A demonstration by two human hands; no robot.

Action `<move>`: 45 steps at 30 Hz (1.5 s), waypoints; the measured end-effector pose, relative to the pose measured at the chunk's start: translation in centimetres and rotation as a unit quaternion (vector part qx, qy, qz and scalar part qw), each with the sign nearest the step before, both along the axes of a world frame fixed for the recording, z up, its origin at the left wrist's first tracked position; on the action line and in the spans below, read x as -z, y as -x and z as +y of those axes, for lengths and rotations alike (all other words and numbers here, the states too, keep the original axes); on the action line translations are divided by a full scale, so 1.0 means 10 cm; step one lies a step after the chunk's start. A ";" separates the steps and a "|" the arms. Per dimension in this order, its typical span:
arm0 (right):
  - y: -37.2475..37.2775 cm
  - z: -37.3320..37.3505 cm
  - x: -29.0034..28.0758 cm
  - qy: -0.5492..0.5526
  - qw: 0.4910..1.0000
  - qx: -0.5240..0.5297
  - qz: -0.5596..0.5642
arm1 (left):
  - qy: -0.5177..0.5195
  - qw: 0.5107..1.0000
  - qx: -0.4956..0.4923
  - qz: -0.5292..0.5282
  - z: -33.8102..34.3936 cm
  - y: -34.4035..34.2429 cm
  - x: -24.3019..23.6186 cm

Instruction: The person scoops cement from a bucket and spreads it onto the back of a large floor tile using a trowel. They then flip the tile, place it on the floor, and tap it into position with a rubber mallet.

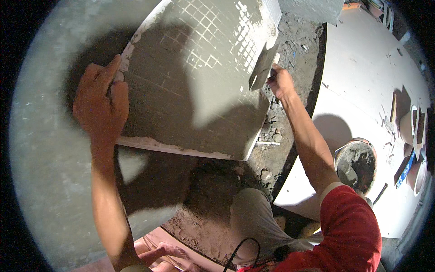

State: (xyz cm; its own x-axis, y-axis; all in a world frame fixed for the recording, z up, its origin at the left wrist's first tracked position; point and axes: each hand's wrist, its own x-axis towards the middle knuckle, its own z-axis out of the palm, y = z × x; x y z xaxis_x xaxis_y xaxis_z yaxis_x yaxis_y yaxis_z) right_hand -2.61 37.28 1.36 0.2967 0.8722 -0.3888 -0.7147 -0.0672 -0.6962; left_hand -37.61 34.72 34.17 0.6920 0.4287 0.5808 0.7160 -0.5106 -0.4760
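My left hand (pixel 100 99) grips the left edge of a large tile (pixel 199 115), held tilted and coated with grey mortar. A white grid pattern shows through the coating toward its upper right. My right hand (pixel 282 81) is closed on a flat metal trowel (pixel 260 68), whose blade is at the tile's right edge, mostly hiding the handle. Shadows darken much of the coated face.
A grey plastered surface (pixel 50 154) fills the left. A rubble strip (pixel 274 136) runs beside a white board (pixel 344 77) on the right, bearing a bucket of mortar (pixel 355 163), other containers (pixel 414 177) and loose tools. My trousered knee (pixel 249 217) is below.
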 end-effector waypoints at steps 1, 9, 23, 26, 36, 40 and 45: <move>0.04 0.00 0.02 0.039 0.999 0.009 0.016 | -0.001 1.000 0.004 0.007 0.01 0.00 -0.01; 0.62 0.45 -1.12 -0.007 0.954 0.083 -0.289 | -0.009 0.999 -0.024 0.022 -0.02 -0.03 -0.03; -0.03 0.12 -0.05 0.043 0.996 0.063 -0.056 | -0.017 0.999 -0.032 0.009 -0.06 -0.04 0.00; 0.06 0.27 -0.12 0.044 0.990 0.059 -0.118 | -0.013 0.999 -0.030 0.023 -0.02 -0.03 -0.02; 0.88 -0.41 -0.94 -0.270 0.939 -0.081 -0.199 | -0.011 0.998 -0.031 0.054 0.02 -0.01 -0.06; 0.39 -0.46 -0.34 -0.115 0.992 0.013 0.049 | -0.003 0.998 -0.034 0.047 0.02 0.02 -0.03; 0.20 -0.42 0.12 0.006 1.000 0.026 0.001 | 0.017 0.998 -0.039 0.044 0.03 0.02 -0.05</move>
State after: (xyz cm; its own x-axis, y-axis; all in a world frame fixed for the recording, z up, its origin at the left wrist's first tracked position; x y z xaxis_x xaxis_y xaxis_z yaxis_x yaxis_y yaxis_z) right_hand -4.62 33.09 0.20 0.3403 0.8511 -0.3997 -0.7187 -0.0386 -0.6943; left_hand -37.77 35.01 34.70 0.7034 0.5019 0.5033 0.7104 -0.4718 -0.5222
